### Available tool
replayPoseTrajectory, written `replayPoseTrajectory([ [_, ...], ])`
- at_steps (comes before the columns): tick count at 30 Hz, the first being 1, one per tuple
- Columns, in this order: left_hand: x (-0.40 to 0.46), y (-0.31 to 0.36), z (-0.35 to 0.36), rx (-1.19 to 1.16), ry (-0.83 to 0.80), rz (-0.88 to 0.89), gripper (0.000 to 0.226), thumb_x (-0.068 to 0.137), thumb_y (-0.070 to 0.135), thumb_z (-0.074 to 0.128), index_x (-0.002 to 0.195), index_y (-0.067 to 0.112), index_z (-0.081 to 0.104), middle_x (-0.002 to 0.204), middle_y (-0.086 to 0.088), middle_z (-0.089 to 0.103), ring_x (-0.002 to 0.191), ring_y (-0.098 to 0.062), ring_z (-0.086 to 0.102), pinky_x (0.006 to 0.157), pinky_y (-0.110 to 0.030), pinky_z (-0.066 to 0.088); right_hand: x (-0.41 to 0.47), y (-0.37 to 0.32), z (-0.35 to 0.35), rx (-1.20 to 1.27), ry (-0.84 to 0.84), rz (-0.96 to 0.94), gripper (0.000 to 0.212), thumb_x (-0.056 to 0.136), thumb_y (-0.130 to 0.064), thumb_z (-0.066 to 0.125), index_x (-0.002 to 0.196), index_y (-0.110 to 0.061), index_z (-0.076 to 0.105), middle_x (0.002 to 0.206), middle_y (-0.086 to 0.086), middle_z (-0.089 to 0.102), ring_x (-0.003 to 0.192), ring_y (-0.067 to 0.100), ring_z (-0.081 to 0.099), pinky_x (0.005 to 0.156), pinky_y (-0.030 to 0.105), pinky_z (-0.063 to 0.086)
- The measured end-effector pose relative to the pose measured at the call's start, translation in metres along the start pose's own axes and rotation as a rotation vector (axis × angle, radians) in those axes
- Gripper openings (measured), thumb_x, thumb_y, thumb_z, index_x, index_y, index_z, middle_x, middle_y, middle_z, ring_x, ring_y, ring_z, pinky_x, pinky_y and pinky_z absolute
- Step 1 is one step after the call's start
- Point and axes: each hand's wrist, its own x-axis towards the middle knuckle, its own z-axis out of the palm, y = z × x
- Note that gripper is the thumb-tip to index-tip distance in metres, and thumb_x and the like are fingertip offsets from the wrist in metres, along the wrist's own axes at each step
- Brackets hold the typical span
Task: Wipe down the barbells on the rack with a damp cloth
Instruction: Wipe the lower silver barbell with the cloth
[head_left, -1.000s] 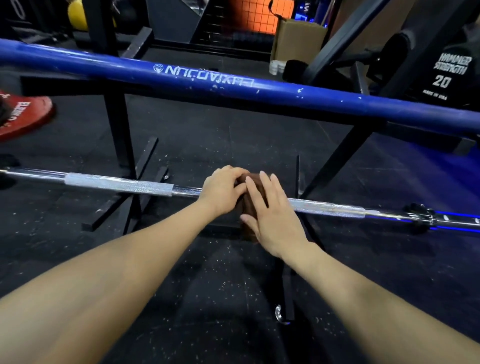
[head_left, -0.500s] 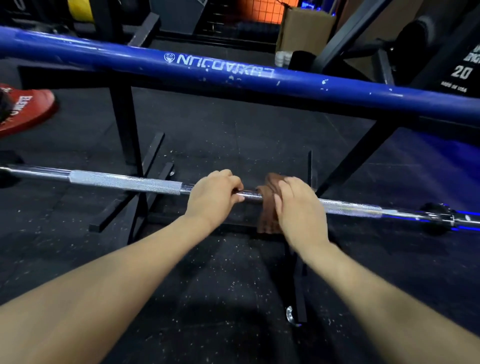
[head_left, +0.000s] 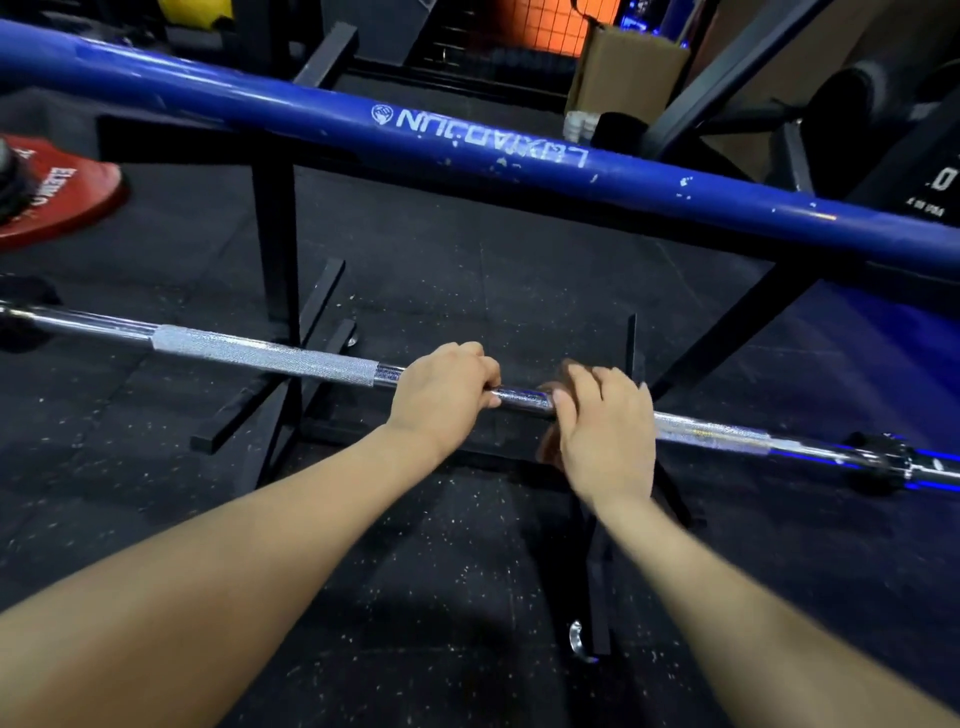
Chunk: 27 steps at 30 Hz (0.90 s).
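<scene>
Head view, looking down, close over barbell (head_left: 260, 353).

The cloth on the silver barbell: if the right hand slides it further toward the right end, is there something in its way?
Nothing visible blocks it. From the cloth under the right hand, the silver barbell runs bare up to its black collar.

We see a chrome-silver barbell (head_left: 265, 355) with a fine cross-hatched knurl along part of its shaft, and a reddish-brown cloth (head_left: 550, 447) draped over it. Above runs a glossy blue bar (head_left: 519, 166) with white lettering and chipped white flecks; the rack (head_left: 275, 249) is matte black, the floor (head_left: 441, 571) black speckled white, the plate (head_left: 57, 202) red
</scene>
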Motion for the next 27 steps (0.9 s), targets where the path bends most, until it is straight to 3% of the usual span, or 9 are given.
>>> replayPoseTrajectory([
  [2,0.000,-0.001,0.000,-0.004,-0.008,0.000,0.024,0.093,0.034,0.056,0.112,0.024,0.064,0.104,0.005,0.055,0.103,-0.016,0.049,0.079,-0.032,0.044,-0.015,0.005,0.003,0.058,0.037,-0.035,0.037,0.096,-0.032,0.048,0.124,-0.011,0.059,0.120,0.014,0.059,0.118,0.036,0.051,0.106,0.046,0.033],
  [4,0.000,0.000,-0.001,-0.006,-0.011,0.002,0.024,0.093,0.034,0.056,0.113,0.024,0.064,0.105,0.005,0.055,0.104,-0.016,0.049,0.080,-0.033,0.045,0.004,0.009,-0.003,0.007,-0.014,-0.044,0.040,0.098,-0.040,0.041,0.118,-0.013,0.061,0.112,0.012,0.063,0.108,0.034,0.055,0.097,0.043,0.038],
  [7,0.000,-0.001,0.000,0.003,-0.004,0.007,0.024,0.093,0.033,0.056,0.114,0.024,0.064,0.107,0.004,0.055,0.106,-0.016,0.049,0.079,-0.032,0.044,0.048,0.005,-0.019,0.059,-0.349,0.160,0.040,0.099,-0.042,0.032,0.118,-0.018,0.058,0.118,0.011,0.063,0.109,0.034,0.056,0.087,0.038,0.041],
  [9,0.000,-0.001,0.000,0.003,-0.005,0.001,0.023,0.093,0.032,0.056,0.113,0.024,0.064,0.106,0.005,0.055,0.106,-0.016,0.049,0.077,-0.031,0.042,0.057,0.004,-0.023,0.054,-0.435,0.150,0.039,0.100,-0.039,0.030,0.122,-0.021,0.056,0.124,0.010,0.060,0.113,0.033,0.054,0.088,0.038,0.041],
  [12,0.003,-0.001,0.000,0.009,-0.009,-0.003,0.022,0.093,0.033,0.057,0.111,0.025,0.064,0.105,0.006,0.056,0.104,-0.015,0.050,0.075,-0.029,0.041,0.017,0.006,-0.018,-0.078,-0.182,-0.103,0.048,0.097,-0.039,0.025,0.123,-0.016,0.058,0.118,0.011,0.060,0.113,0.034,0.054,0.094,0.042,0.037],
  [15,0.004,-0.001,-0.001,0.020,-0.008,0.003,0.021,0.092,0.033,0.057,0.109,0.025,0.065,0.103,0.007,0.055,0.103,-0.014,0.051,0.074,-0.031,0.043,-0.021,0.019,-0.007,0.012,-0.078,-0.183,0.055,0.092,-0.039,0.051,0.142,-0.016,0.044,0.143,0.018,0.042,0.134,0.036,0.037,0.112,0.050,0.027],
  [17,0.003,0.001,-0.001,0.027,-0.011,-0.009,0.021,0.093,0.033,0.056,0.110,0.025,0.065,0.104,0.006,0.056,0.104,-0.015,0.051,0.075,-0.032,0.044,-0.008,0.022,-0.010,-0.026,-0.140,-0.211,0.070,0.085,-0.044,0.065,0.143,-0.013,0.040,0.142,0.018,0.041,0.133,0.037,0.036,0.113,0.047,0.026],
  [21,0.006,0.007,-0.003,0.055,-0.030,-0.078,0.019,0.090,0.032,0.061,0.107,0.025,0.066,0.108,0.004,0.059,0.104,-0.020,0.055,0.074,-0.031,0.042,0.039,0.015,-0.027,-0.148,-0.488,-0.286,0.074,0.082,-0.061,0.058,0.139,-0.019,0.034,0.130,0.008,0.048,0.120,0.029,0.047,0.096,0.037,0.038],
  [27,0.007,0.024,-0.002,0.190,-0.056,-0.145,0.018,0.088,0.035,0.063,0.100,0.023,0.068,0.104,0.000,0.061,0.100,-0.023,0.058,0.072,-0.031,0.043,0.025,0.063,-0.047,0.149,-0.378,-0.479,0.050,0.093,-0.021,0.057,0.141,-0.023,0.043,0.143,-0.002,0.046,0.131,0.019,0.042,0.103,0.036,0.039],
])
